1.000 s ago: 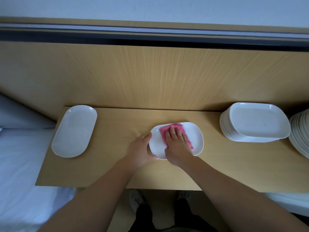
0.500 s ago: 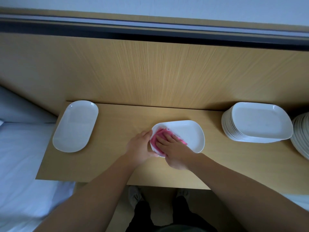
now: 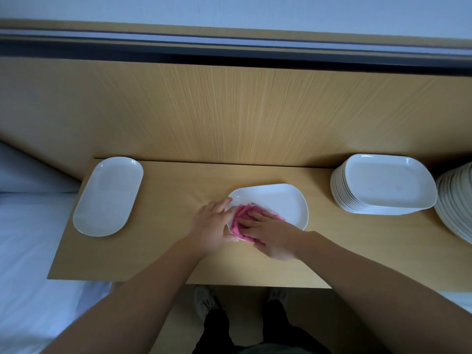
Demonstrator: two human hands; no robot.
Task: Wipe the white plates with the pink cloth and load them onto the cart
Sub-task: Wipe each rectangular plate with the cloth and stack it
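Currently wiping one plate, roughly mid-pass. Right hand (image 3: 270,236) is pressing the pink cloth (image 3: 241,218) onto the near-left part of the white plate (image 3: 283,203) at the middle of the worktop (image 3: 163,251). Its fingers (image 3: 251,215) are lying straight on the cloth, not curling round it. Left hand (image 3: 212,227) is gripping the plate's left rim, fingers clenching the edge and steadying it. Cloth is sitting bunched between the two hands; the plate's right half is showing bare.

An oval plate (image 3: 107,198) is lying alone at the worktop's left end, well apart. A stack of plates (image 3: 383,185) is standing at the right end, with a second stack (image 3: 457,203) just beside it, cut off by the frame. No cart is showing, so I can't tell where loading is going.

My read: early in the job, most plates waiting. Next move is calling for sweeping the cloth across the bare right half with the rim pinned, then lifting the plate away. Risk: plate skating on the smooth wood.
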